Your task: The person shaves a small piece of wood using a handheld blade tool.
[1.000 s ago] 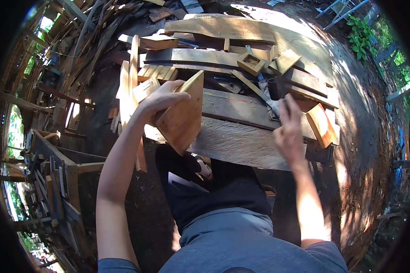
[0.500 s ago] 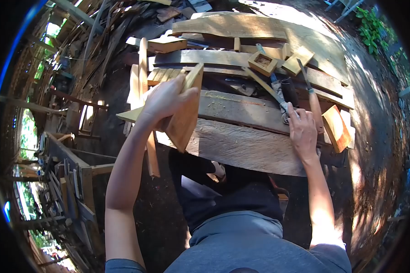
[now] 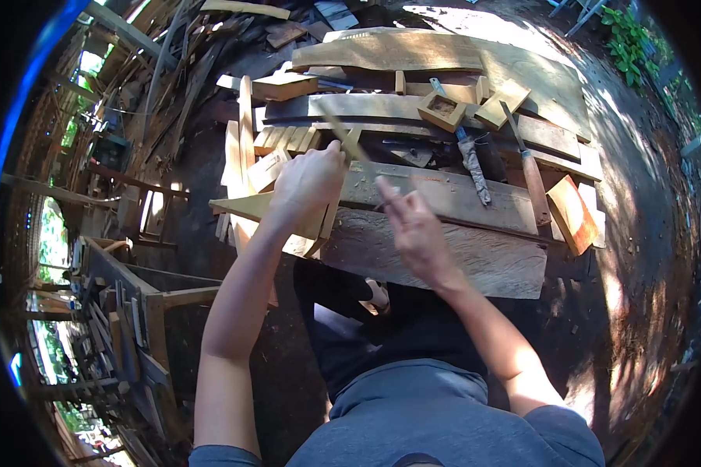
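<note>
My left hand grips a flat wooden board, held nearly edge-on and upright against the near-left edge of the plank workbench. A pale wedge-shaped piece sticks out to the left below that hand. My right hand hovers blurred over the front plank just right of the board, fingers apart, with nothing clearly in it. I am seated, my dark-trousered legs under the bench.
On the bench lie a tool with a wrapped handle, a wooden-handled chisel, a small open wooden box, an orange wood block and a pale block. Scrap timber is piled at left; bare soil lies right.
My right hand has left the tools at the bench's right side and swung left toward the board. My left hand has turned the board from face-on to nearly edge-on.
</note>
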A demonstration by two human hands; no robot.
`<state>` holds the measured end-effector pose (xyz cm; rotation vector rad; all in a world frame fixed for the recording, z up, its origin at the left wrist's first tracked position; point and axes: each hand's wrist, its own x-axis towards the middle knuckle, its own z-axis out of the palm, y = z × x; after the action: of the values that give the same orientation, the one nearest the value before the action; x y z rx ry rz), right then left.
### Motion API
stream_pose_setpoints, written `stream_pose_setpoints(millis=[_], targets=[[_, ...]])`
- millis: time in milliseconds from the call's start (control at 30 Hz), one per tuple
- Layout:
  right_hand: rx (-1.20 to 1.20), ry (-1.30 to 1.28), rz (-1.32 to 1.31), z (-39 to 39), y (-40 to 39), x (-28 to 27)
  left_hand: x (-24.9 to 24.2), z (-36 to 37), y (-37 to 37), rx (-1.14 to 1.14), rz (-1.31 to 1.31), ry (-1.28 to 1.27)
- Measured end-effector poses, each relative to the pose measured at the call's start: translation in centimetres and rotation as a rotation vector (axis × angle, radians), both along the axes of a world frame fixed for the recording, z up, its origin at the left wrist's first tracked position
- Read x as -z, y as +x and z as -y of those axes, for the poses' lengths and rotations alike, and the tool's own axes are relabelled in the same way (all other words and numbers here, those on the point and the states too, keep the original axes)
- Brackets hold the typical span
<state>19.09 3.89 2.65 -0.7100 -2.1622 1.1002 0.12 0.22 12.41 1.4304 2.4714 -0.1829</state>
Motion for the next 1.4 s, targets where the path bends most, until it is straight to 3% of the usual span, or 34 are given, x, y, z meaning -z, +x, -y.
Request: stream_pose_setpoints(millis=[100, 200, 267, 367, 500, 733, 900, 1100, 1200, 1333, 1400], targets=[[-0.085, -0.056, 0.114, 1.0, -2.8, -1.2, 0.2, 1.0, -1.5, -0.016, -0.005, 0.175], [-0.086, -0.048, 0.054, -0.9, -5.4, -1.1, -0.2, 1.7, -1.6, -0.051, 0.015, 0.186], [-0.077, -0.102, 0.154, -2.6, -7.4, -3.3, -0.1, 1.4, -1.1, -0.061, -0.011, 0.161], [-0.033, 0.0, 0.104, -4.3, -9.8, -2.3, -0.3, 1.3, -1.2, -0.081, -0.019, 0.141], [-0.094, 0.117, 0.281, -1.2, -6.8, -3.8, -0.1, 1.7, -2.1, -0.11, 0.055, 0.232], [-0.104, 0.084, 0.214, -4.5, -10.7, -3.5, -0.7, 1.9, -1.6, -0.136, 0.049, 0.087], [-0.158, 0.169, 0.319, -0.5, -9.0, -4.2, 0.2, 2.7, -3.1, -0.249, 0.09, 0.197], [-0.094, 0.143, 0.265, -4.0, -12.1, -4.3, -0.1, 2.9, -1.5, -0.21, 0.025, 0.205], [-0.093, 0.239, 0.354, -2.3, -10.9, -4.2, 0.2, 3.3, -2.1, -0.231, 0.017, 0.255], [-0.188, 0.182, 0.384, -1.5, -9.9, -4.4, -0.3, 3.5, -1.6, -0.256, 0.016, 0.295], [-0.076, 0.227, 0.339, -3.4, -12.4, -3.9, 0.6, 3.9, -1.7, -0.213, 0.028, 0.278]])
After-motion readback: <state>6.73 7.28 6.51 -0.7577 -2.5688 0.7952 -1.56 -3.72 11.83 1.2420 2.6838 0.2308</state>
